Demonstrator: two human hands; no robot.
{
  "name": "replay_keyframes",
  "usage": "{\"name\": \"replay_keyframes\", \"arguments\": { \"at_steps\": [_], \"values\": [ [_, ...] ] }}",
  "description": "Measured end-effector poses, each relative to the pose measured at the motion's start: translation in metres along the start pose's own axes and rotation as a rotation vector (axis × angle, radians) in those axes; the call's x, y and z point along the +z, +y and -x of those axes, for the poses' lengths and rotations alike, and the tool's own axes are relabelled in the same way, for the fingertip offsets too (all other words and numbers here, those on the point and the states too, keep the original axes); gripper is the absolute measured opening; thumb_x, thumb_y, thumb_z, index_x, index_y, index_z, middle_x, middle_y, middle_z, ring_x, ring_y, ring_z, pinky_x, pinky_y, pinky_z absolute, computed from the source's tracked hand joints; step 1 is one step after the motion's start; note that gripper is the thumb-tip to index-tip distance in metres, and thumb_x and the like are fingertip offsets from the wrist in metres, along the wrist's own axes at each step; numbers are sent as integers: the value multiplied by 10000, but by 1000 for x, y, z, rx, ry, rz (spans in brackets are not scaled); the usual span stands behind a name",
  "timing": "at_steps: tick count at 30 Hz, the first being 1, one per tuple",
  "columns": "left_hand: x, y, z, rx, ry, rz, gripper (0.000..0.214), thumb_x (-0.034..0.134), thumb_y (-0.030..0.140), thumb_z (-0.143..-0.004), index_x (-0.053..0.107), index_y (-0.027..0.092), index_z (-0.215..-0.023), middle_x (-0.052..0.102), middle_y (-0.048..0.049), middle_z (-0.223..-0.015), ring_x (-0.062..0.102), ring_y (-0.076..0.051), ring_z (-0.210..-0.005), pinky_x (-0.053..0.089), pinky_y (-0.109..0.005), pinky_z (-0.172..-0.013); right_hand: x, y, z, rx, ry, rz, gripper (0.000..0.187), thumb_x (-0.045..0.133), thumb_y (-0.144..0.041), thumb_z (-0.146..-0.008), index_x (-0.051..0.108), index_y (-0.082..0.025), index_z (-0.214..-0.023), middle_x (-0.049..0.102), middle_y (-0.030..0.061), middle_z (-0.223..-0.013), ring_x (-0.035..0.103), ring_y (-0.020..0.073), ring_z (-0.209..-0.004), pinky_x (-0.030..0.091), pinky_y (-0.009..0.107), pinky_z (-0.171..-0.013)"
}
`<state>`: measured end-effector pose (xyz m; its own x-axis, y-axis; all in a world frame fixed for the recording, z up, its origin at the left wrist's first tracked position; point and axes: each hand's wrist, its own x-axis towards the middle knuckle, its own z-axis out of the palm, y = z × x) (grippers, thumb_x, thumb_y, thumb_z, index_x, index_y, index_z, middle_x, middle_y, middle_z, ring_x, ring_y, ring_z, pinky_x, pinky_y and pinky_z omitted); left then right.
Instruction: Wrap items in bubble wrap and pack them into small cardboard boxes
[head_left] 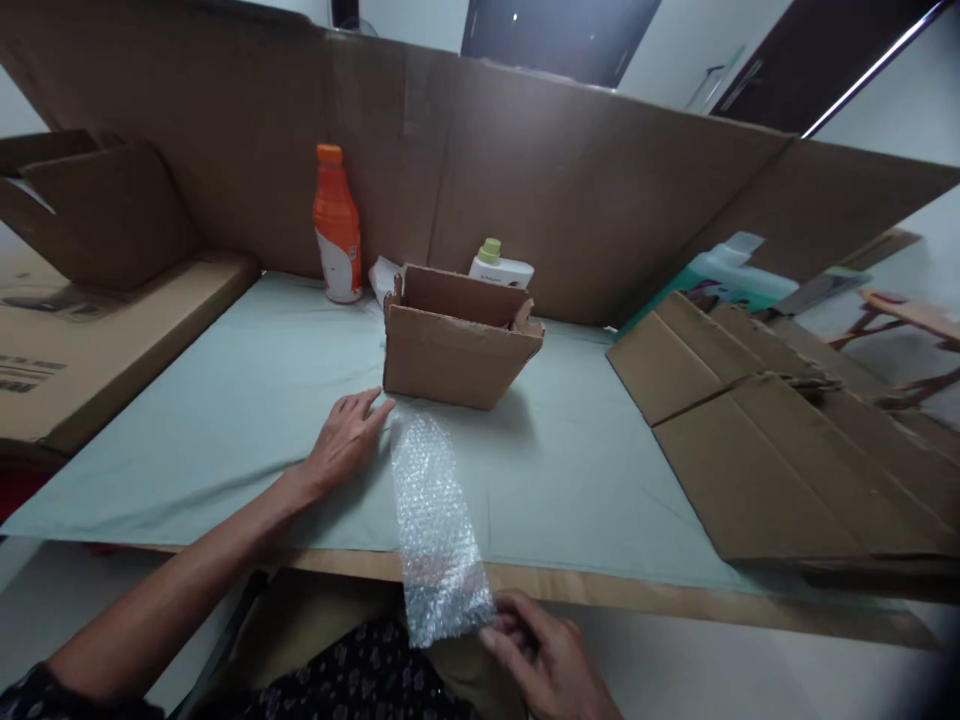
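Observation:
A long strip of bubble wrap (435, 510) lies on the cloth, its near end hanging past the table's front edge. My right hand (544, 650) pinches that end at its lower right corner. Flat on the cloth rests my left hand (349, 435), fingers stretched out, beside the strip's far end. Its fingertips are close to the lower left corner of a small open cardboard box (454, 360); whether they touch it I cannot tell. The box stands upright with its top flaps up, and its contents are hidden.
Behind the box stand an orange bottle (339, 225) and a white bottle with a green cap (500, 268). Folded cardboard (772, 450) and a container of green liquid (731, 275) are at right. A large flat carton (97, 340) lies left. A cardboard wall (570, 190) closes the back.

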<state>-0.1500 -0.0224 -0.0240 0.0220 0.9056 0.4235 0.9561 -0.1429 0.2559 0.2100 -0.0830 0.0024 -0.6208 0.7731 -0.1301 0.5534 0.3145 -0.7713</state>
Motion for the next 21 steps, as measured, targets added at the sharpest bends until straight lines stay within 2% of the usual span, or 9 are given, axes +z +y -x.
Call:
{"name": "replay_keyframes", "arguments": {
  "at_steps": [2,4,5,7,9,12,15,18,21],
  "values": [
    [2,1,18,-7,12,8,567,443,-1,-795,569,155,-1325,544,-192,-1431,536,-324,-1286,450,-534,-1040,1,11,3,-108,216,174,243,605,-328,-923,694,-225,-1124,762,51,-862,723,201,-713,588,285,-643],
    [0,6,38,17,25,45,564,446,8,-799,552,170,-1328,552,-178,-1418,537,-312,-1279,464,-525,-1029,4,20,-1,-273,331,374,415,632,-264,-887,628,-233,-1300,749,114,-1104,730,270,-944,603,380,-813],
    [-2,10,46,41,20,72,551,450,17,-809,548,181,-1326,555,-171,-1416,534,-308,-1281,471,-523,-1024,8,23,-5,-342,329,466,526,630,-212,-862,573,-240,-1384,698,139,-1254,690,308,-1092,581,429,-895],
    [-6,19,55,117,-26,130,509,473,48,-837,547,195,-1319,548,-159,-1433,517,-305,-1307,466,-518,-1037,16,27,-17,-443,242,604,732,603,-97,-778,479,-259,-1482,540,147,-1481,552,357,-1312,517,499,-1000],
    [-9,29,54,200,-120,173,454,518,105,-868,554,202,-1310,551,-145,-1442,503,-302,-1331,446,-508,-1069,25,29,-31,-528,145,678,850,566,-25,-675,474,-265,-1485,456,140,-1554,469,366,-1389,467,533,-1047],
    [-8,37,42,264,-257,193,381,580,198,-894,589,205,-1275,594,-132,-1405,511,-308,-1336,418,-510,-1101,29,31,-46,-618,108,680,850,526,-2,-618,528,-252,-1431,519,135,-1508,508,331,-1358,448,520,-1057],
    [-4,34,37,261,-314,236,361,587,203,-895,617,215,-1254,602,-124,-1410,504,-310,-1357,400,-527,-1115,24,30,-53,-647,103,555,756,496,-19,-648,582,-257,-1361,623,100,-1408,585,285,-1281,495,451,-1009],
    [-1,28,43,221,-308,358,378,581,167,-877,638,230,-1246,597,-100,-1430,490,-295,-1384,379,-541,-1138,18,19,-60,-653,106,353,583,501,-60,-760,619,-276,-1288,751,64,-1169,709,239,-1043,565,366,-863],
    [-6,20,41,112,-195,535,333,552,153,-875,688,235,-1168,664,-90,-1341,567,-259,-1309,442,-500,-1101,13,0,-77,-584,156,222,366,529,-97,-879,665,-270,-1172,786,36,-934,726,192,-783,569,300,-707]
  ]
}}
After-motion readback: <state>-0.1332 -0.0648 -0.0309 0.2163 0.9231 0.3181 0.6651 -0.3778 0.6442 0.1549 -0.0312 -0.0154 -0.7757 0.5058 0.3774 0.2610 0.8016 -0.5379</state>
